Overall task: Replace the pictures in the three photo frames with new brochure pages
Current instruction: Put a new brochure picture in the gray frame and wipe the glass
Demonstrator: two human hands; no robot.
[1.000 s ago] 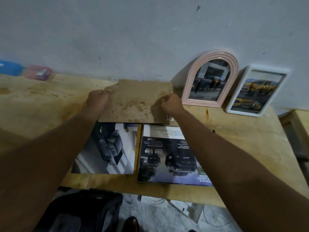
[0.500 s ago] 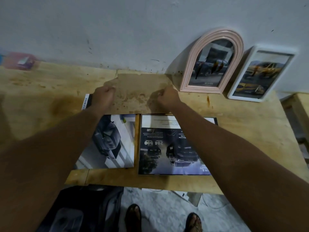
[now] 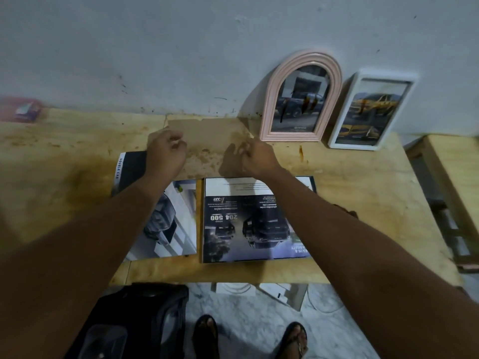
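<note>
Stained brown fibreboard backing panel (image 3: 212, 146) lies flat on the pale plywood surface (image 3: 363, 193), far edge against the wall, just left of the pink arched photo frame (image 3: 300, 95). Likely parked there to free the frame for a new page. Left hand (image 3: 166, 155) and right hand (image 3: 256, 158) sit over its near corners, fingers (image 3: 178, 143) loosely curled and apart, gripping nothing. Panel is blotchy, with a notched top edge. Two brochure pages (image 3: 256, 221) lie nearer than the panel; white rectangular frame (image 3: 370, 111) leans right of the pink one.

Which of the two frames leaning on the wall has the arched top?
The pink frame, the left one; the white frame beside it is rectangular.
</note>
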